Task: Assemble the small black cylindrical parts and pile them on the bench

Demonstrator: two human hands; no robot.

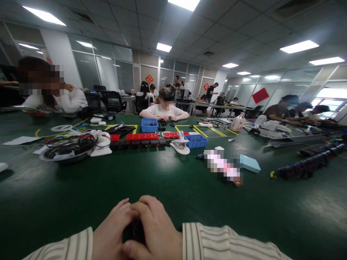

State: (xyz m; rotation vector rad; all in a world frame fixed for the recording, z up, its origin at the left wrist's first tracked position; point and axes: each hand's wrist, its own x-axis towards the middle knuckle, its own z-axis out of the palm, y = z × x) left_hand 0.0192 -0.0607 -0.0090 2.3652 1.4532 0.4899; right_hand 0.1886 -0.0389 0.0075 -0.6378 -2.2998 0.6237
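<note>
Both my hands rest together at the near edge of the green table (173,187). My left hand (112,233) and my right hand (154,231) are curled closed around a small dark object (134,231) held between them; I cannot make out what it is. Striped sleeves cover both my forearms. The nearest other things lie well ahead of my hands: a white clip-like device (180,144), a blue bin (196,141) and a row of red and black parts (142,139).
A second blue bin (149,125) stands before a seated person (164,110) across the table. A round dark tray with cables (67,148) lies far left, a light blue box (249,163) and black tracks (306,166) to the right. More people sit left, right and behind.
</note>
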